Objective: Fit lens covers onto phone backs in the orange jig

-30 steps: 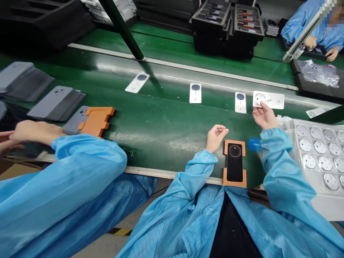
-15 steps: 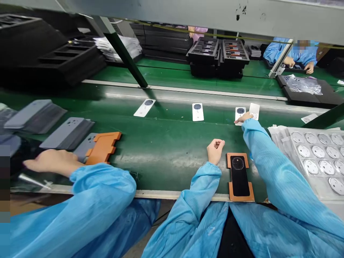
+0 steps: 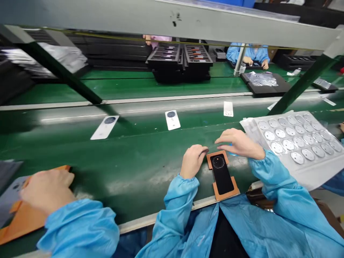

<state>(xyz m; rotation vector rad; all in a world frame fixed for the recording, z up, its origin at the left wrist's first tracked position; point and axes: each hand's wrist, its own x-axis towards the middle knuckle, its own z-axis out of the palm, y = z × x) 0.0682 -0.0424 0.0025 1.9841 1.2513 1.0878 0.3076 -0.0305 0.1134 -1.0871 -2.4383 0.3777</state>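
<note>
My left hand (image 3: pixel 192 161) is closed, thumb and fingers pinched at a small dark edge, just left of an orange fixture (image 3: pixel 225 195). A black phone-shaped panel (image 3: pixel 223 179) with a round camera area lies in that fixture. My right hand (image 3: pixel 238 143) hangs above and right of the fixture's far end, its fingertips facing my left hand. Something thin and faint spans the gap between both hands' fingertips; what it is cannot be made out. White cards (image 3: pixel 104 127) (image 3: pixel 172 123) with dark discs and a card with a pale disc (image 3: pixel 228 109) lie farther back.
A clear tray of round parts (image 3: pixel 298 134) sits on the right. At left, another person's hand (image 3: pixel 48 190) is over an orange fixture (image 3: pixel 27 218). Slanted posts (image 3: pixel 64 77) (image 3: pixel 301 86) and a beam cross the view. Black trays (image 3: pixel 182 71) stand behind.
The view has turned right. My right hand has come back from the white cards to beside my left hand; one disc card is gone from the row. The other person's hand has moved onto the orange fixture.
</note>
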